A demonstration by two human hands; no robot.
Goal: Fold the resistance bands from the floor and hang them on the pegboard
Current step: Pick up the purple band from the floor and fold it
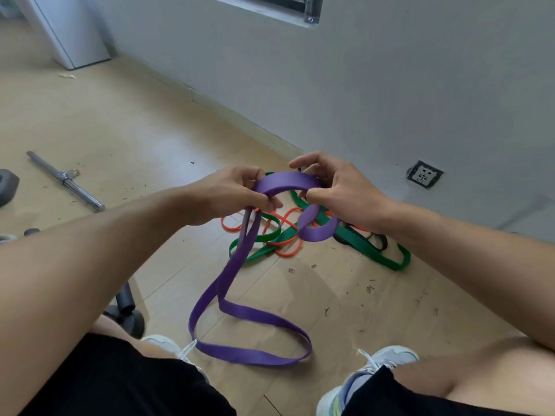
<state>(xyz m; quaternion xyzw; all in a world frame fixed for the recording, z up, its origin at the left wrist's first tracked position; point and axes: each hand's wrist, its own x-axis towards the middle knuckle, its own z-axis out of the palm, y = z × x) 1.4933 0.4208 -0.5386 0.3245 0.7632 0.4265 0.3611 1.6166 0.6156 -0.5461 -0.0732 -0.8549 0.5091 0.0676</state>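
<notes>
A wide purple resistance band [249,316] stretches between both hands in the middle of the head view. My left hand [232,195] pinches one end of an arched span, and my right hand [339,190] pinches the other. A short purple loop hangs under the right hand. A long loop drops from the left hand and lies on the floor between my shoes. Behind the hands, a green band [372,247], an orange band [285,249] and a black band [380,240] lie tangled on the floor by the wall.
A chrome bar [64,180] lies on the wood floor at the left, with a dark weight [7,186] at the frame edge. A dumbbell [127,307] rests by my left knee. A wall socket [424,174] sits low on the grey wall.
</notes>
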